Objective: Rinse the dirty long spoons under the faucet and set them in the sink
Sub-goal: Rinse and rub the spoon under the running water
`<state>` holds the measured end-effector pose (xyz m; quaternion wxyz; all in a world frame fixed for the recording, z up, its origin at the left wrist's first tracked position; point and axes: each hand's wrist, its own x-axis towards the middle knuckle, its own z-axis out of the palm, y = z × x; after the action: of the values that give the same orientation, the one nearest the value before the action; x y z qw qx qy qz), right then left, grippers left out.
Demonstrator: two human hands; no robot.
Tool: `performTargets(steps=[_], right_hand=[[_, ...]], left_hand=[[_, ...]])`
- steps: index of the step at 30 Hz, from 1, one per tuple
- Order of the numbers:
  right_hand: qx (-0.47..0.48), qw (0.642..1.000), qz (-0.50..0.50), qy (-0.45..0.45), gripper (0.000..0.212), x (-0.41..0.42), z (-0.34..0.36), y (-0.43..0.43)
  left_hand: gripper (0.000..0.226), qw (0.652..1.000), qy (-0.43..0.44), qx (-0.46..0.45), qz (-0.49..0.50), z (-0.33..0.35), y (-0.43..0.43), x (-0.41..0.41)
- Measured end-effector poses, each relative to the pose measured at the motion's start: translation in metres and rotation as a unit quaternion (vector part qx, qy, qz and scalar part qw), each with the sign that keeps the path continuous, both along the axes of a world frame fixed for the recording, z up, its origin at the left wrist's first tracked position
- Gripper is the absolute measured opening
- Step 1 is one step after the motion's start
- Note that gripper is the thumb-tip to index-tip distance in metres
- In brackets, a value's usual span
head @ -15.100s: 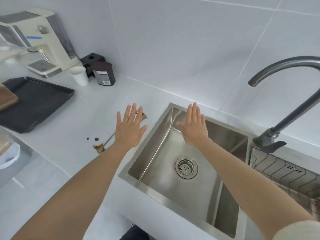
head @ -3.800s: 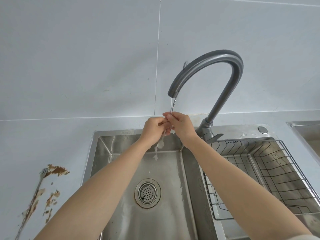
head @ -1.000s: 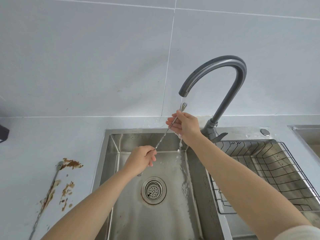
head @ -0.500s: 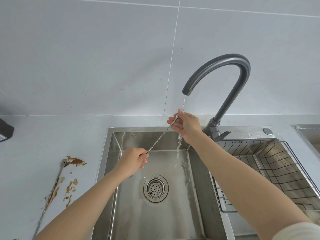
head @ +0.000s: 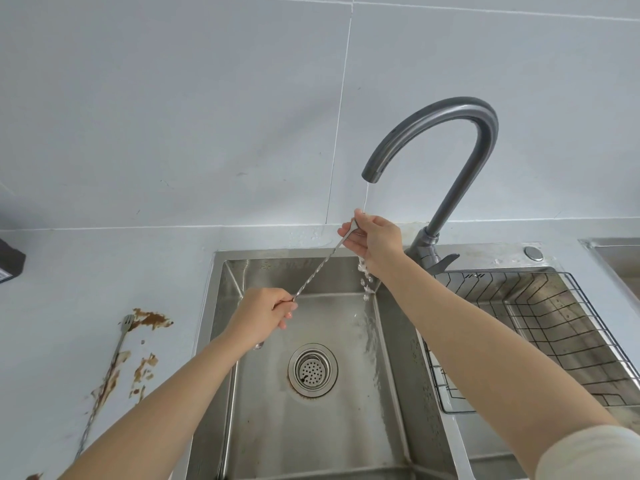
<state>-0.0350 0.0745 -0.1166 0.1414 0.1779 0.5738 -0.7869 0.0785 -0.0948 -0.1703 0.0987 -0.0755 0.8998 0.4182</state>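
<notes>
My left hand (head: 259,313) is curled round the lower stem of a long twisted spoon (head: 318,268), holding it over the sink (head: 346,427). My right hand (head: 375,239) pinches the upper end between thumb and fingers, directly beneath the spout of the faucet (head: 460,133). A thin stream of water (head: 367,199) falls onto that end and splashes off below my right wrist into the basin. The spoon slants from lower left to upper right, and its bowl tip pokes out under my left hand. A second long spoon (head: 114,358) lies on the counter (head: 69,271) left of the sink amid brown smears (head: 152,318), its forked end towards the wall. A wire rack (head: 554,323) sits in the basin to the right.
</notes>
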Motion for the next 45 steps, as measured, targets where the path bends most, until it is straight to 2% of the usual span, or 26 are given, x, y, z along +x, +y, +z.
performTargets(steps=[8, 13, 19, 23, 27, 32, 34, 36, 39, 42, 45], right_hand=[[0.095, 0.995, 0.019, -0.009, 0.030, 0.001, 0.001, 0.000], [0.059, 0.998, 0.010, -0.022, 0.024, 0.002, 0.006, -0.005], [0.095, 0.995, 0.023, 0.003, 0.035, 0.003, 0.009, -0.005], [0.073, 0.997, 0.025, 0.032, 0.020, 0.003, 0.006, -0.002], [0.057, 0.997, 0.032, 0.041, 0.018, 0.004, 0.003, -0.001], [0.056, 0.998, 0.008, -0.001, 0.045, 0.003, 0.004, -0.002], [0.053, 0.999, 0.005, 0.003, 0.041, 0.004, 0.003, -0.002], [0.050, 0.998, 0.031, 0.028, 0.028, 0.005, 0.001, -0.003], [-0.001, 0.996, 0.062, 0.061, 0.016, 0.006, -0.002, 0.000], [-0.007, 0.998, 0.044, 0.050, 0.018, 0.006, -0.001, 0.000], [0.014, 0.999, 0.027, 0.018, 0.038, 0.006, 0.002, -0.008]], left_hand=[[0.015, 1.000, 0.003, -0.007, 0.008, -0.004, 0.002, -0.001], [0.013, 0.999, 0.036, -0.027, 0.015, 0.000, 0.004, -0.001], [0.015, 0.994, 0.073, -0.080, 0.016, 0.003, 0.007, -0.004], [0.016, 0.990, 0.094, -0.108, 0.011, 0.005, 0.008, -0.004], [0.016, 0.988, 0.095, -0.119, 0.010, 0.005, 0.007, -0.004], [0.016, 0.987, 0.097, -0.126, 0.011, 0.005, 0.007, -0.003], [0.017, 0.987, 0.097, -0.127, 0.012, 0.005, 0.009, -0.004], [0.018, 0.987, 0.097, -0.128, 0.013, 0.005, 0.009, -0.005], [0.019, 0.987, 0.096, -0.129, 0.022, 0.007, 0.008, -0.010], [0.018, 0.987, 0.100, -0.124, 0.025, 0.011, 0.011, -0.017], [0.018, 0.985, 0.108, -0.130, 0.016, 0.018, 0.019, -0.027]])
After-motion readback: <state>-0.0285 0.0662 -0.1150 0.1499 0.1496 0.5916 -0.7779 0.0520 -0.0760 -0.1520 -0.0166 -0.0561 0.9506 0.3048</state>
